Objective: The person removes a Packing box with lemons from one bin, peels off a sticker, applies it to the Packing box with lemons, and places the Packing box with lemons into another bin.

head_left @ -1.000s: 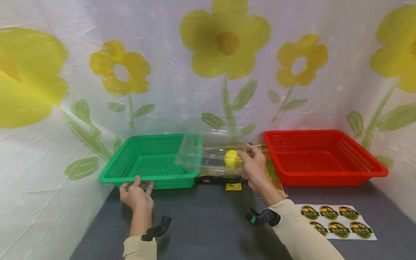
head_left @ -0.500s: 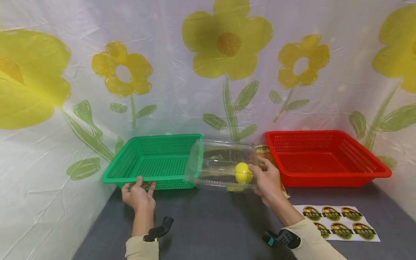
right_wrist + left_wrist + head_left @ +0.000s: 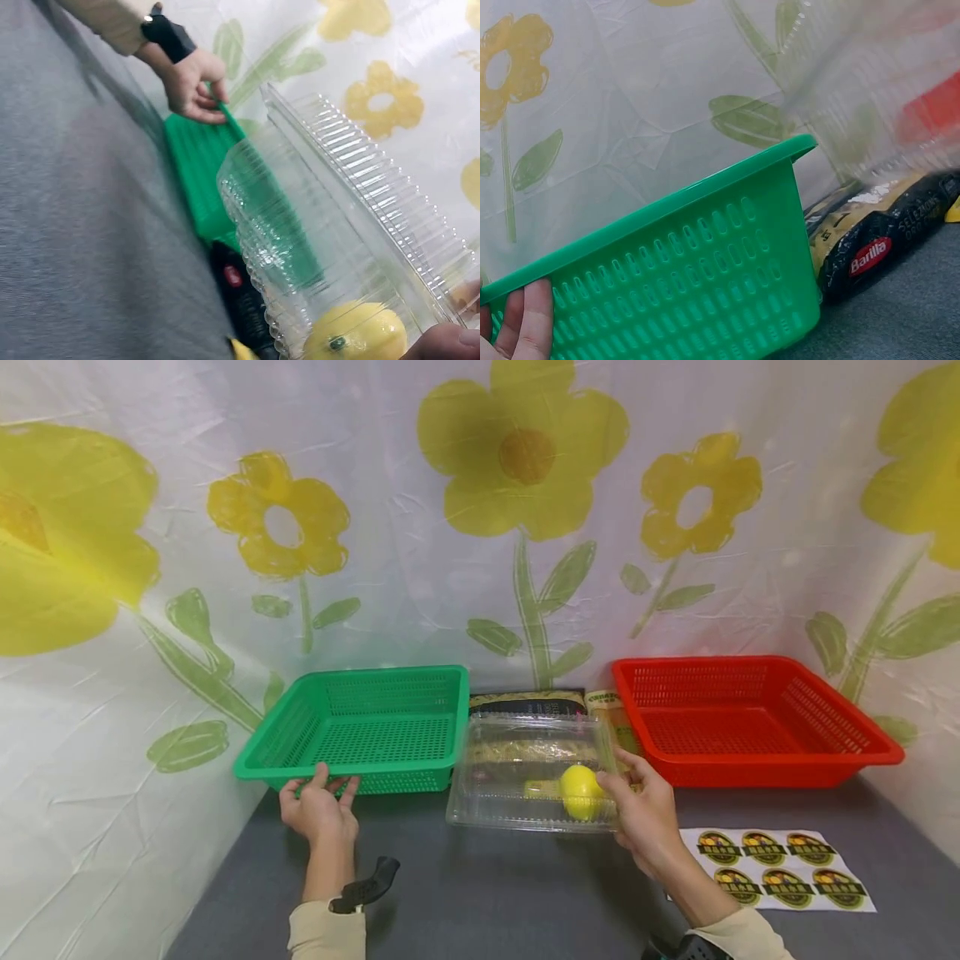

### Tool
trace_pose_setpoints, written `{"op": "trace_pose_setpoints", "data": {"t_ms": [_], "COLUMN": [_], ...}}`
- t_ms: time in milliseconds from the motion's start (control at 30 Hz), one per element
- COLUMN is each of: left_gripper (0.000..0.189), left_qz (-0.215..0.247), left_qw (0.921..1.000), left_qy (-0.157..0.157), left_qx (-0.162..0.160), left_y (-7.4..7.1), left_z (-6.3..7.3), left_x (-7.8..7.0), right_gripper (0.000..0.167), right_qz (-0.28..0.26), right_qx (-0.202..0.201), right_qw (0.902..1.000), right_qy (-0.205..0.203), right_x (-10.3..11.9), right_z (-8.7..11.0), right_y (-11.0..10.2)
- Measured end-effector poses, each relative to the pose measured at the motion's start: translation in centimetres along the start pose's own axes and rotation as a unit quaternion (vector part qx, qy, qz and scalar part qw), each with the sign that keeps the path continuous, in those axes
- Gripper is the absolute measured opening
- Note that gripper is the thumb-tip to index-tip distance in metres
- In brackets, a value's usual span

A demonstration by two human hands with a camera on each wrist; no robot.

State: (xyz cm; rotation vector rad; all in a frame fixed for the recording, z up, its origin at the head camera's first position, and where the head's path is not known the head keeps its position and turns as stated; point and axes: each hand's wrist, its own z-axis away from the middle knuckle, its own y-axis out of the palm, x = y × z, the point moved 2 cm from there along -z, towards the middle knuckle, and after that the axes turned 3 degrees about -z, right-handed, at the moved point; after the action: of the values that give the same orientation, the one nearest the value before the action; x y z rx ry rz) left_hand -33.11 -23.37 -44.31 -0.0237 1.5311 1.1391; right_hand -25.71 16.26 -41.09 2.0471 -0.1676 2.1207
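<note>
My right hand grips the right end of a clear plastic box, held above the table. Inside it, a yellow lemon lies near that hand; the right wrist view shows the lemon against the see-through wall. My left hand holds the front rim of a green plastic basket, near the basket's left part. In the left wrist view, fingers lie against the outside of the basket, under its rim. Nothing lies in the green basket.
A red basket stands at the right. Between the baskets lie a dark Barilla bag and another packet. A small yellow packet shows through the box. At the front right is a sheet of round stickers.
My right hand has brought the box with the lemon toward me and to the right, from beside the green basket, and its tilt has changed. My left hand stays on the green basket's rim.
</note>
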Motion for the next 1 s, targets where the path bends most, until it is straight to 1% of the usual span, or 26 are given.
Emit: {"op": "trace_pose_setpoints", "data": {"t_ms": [233, 433, 667, 867, 1000], "left_gripper": [0.026, 0.026, 0.028, 0.028, 0.026], "left_qz": [0.001, 0.001, 0.007, 0.011, 0.008], "left_qw": [1.0000, 1.0000, 0.9999, 0.9999, 0.9999], "left_qy": [-0.001, -0.004, -0.009, -0.006, -0.006], "left_qx": [0.000, -0.004, 0.002, -0.002, -0.006], "left_y": [-0.1, 0.0, 0.0, 0.1, 0.1], "left_z": [0.0, 0.0, -0.2, -0.1, 0.0], "left_x": [0.0, 0.0, 0.0, 0.0, 0.0], "right_gripper": [0.054, 0.055, 0.057, 0.055, 0.055], "right_qz": [0.001, 0.001, 0.004, 0.009, 0.012], "right_qx": [0.011, 0.013, 0.014, 0.012, 0.018], "right_qw": [0.9999, 0.9999, 0.9997, 0.9998, 0.9996], "right_qy": [0.009, 0.005, 0.018, 0.017, 0.017], "right_x": [-1.4, -1.8, -2.6, -3.8, -4.3], "right_z": [0.9, 1.2, 1.9, 2.1, 2.0], "right_y": [-0.3, -0.7, -1.2, -1.2, -1.2]}}
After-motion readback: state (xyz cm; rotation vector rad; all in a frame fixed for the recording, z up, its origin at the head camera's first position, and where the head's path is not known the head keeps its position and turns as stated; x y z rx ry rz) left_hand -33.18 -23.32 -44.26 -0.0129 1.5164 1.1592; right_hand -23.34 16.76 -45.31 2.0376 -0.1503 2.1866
